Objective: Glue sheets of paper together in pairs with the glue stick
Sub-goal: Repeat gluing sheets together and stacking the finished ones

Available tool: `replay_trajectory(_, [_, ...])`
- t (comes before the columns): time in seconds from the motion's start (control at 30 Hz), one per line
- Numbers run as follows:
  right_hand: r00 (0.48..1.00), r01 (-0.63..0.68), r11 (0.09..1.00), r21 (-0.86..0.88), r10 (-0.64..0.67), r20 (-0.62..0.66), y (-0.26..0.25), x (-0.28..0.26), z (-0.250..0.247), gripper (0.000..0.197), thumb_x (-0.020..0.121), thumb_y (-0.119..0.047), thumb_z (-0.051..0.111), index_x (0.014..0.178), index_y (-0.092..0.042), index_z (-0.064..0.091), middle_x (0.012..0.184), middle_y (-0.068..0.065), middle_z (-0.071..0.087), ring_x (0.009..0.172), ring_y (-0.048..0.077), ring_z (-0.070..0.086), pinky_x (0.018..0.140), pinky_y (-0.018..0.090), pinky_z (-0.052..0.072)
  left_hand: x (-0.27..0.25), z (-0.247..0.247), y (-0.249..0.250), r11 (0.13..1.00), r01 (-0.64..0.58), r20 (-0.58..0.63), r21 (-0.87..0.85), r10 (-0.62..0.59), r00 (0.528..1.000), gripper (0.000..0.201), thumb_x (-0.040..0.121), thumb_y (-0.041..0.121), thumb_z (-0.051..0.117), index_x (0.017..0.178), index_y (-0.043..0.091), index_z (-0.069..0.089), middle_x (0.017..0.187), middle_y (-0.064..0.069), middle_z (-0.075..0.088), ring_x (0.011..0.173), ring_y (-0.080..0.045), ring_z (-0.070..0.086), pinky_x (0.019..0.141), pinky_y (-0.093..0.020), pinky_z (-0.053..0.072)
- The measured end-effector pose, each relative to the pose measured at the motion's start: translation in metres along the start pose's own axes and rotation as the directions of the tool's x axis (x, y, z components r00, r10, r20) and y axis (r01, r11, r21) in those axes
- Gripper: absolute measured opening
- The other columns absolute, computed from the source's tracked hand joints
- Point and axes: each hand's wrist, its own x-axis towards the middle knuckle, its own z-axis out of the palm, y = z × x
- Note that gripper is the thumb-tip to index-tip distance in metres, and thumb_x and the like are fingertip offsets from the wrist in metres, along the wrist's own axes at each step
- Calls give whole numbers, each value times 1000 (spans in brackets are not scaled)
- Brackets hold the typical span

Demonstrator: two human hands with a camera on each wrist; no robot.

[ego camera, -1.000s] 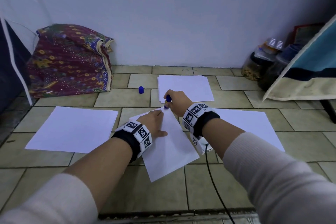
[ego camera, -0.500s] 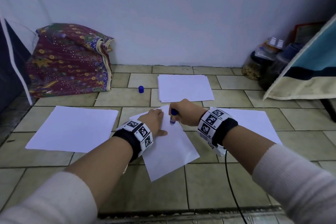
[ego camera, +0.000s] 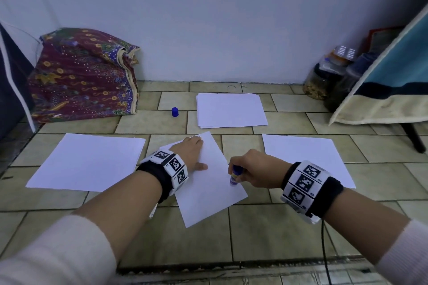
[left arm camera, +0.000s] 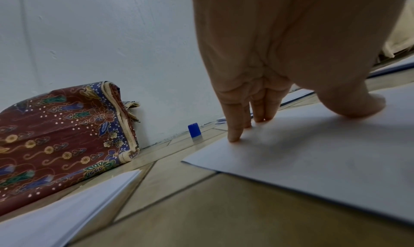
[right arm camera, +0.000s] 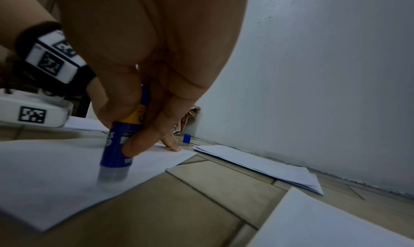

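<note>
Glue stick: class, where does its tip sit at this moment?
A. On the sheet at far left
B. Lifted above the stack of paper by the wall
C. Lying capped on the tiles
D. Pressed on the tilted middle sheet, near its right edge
D: the right hand holds the glue stick tip-down on the middle sheet, which the left hand presses flat.

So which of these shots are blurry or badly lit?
Head view: evenly lit and sharp, wide-angle bending at the edges. Right wrist view: dim, the right hand in shadow, the glue stick tip smeared by motion. Left wrist view: brighter, soft shadow under the left hand on the sheet.
</note>
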Motion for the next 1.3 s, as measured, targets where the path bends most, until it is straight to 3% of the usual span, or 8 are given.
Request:
replay_trajectory(0.27, [994,30,998,-51,-25,107,9,-17,-3,21,90,-14,60,111,-11,61,101,4,68,90,19,61,80,30,50,-4,-15,-8,994,-19,58,104,13,998,55,97,6,42,148,7,22,156,-4,18,138,-22,29,108,-33,34])
replay_trajectory(0.4, [992,35,983,180,-12,-123,30,-15,-22,11,84,-13,69,95,-11,65,88,-3,71,81,10,64,76,24,52,-9,-23,-19,978,-34,102,207,13,995,56,93,10,53,144,10,32,151,-3,27,134,-20,36,104,-34,40])
replay_trajectory(0.53, [896,152,656,739,224,-383,45,-5,-38,17,79,10,68,82,-4,58,87,10,72,80,19,71,76,27,56,-21,-21,-28,980,-8,69,199,-6,998,66,89,45,60,143,16,33,145,-1,32,134,-19,33,99,-37,43])
replay_trajectory(0.67, [886,151,241,959,398,-239,42,23,-37,7,91,3,49,89,0,54,86,18,64,74,26,71,74,29,59,-33,-1,-35,981,28,-3,190,-28,1000,75,93,56,46,147,9,21,154,-4,18,140,-19,20,101,-37,40])
replay_trajectory(1.0, [897,205,-14,979,402,-182,4,92,-24,21,98,0,42,118,0,48,96,10,59,79,22,65,63,25,57,-41,11,-59,999,19,21,45,-20,1000,80,92,53,51,151,14,14,157,2,11,145,-16,10,113,-37,26])
replay_trajectory(1.07, [898,162,20,987,410,-156,-7,104,-23,28,93,4,50,121,3,47,97,13,58,80,25,66,62,26,58,-40,17,-61,999,35,55,27,-36,998,81,93,54,48,151,15,9,158,2,4,147,-16,-1,117,-44,18])
replay_trajectory(1.2, [859,-44,578,815,439,-265,-20,131,-18,28,79,-1,69,104,-11,59,95,9,67,82,19,63,70,22,51,-37,21,-66,998,55,126,-39,-50,991,104,78,81,35,153,17,3,159,2,-5,147,-16,-7,118,-53,3])
replay_trajectory(1.3, [858,-110,778,618,388,-336,-26,149,-14,28,77,-6,71,94,-19,53,92,0,63,84,15,57,60,14,40,-38,19,-67,999,40,192,-24,-35,981,111,80,67,57,153,15,-8,159,1,-14,147,-19,-15,117,-54,-1])
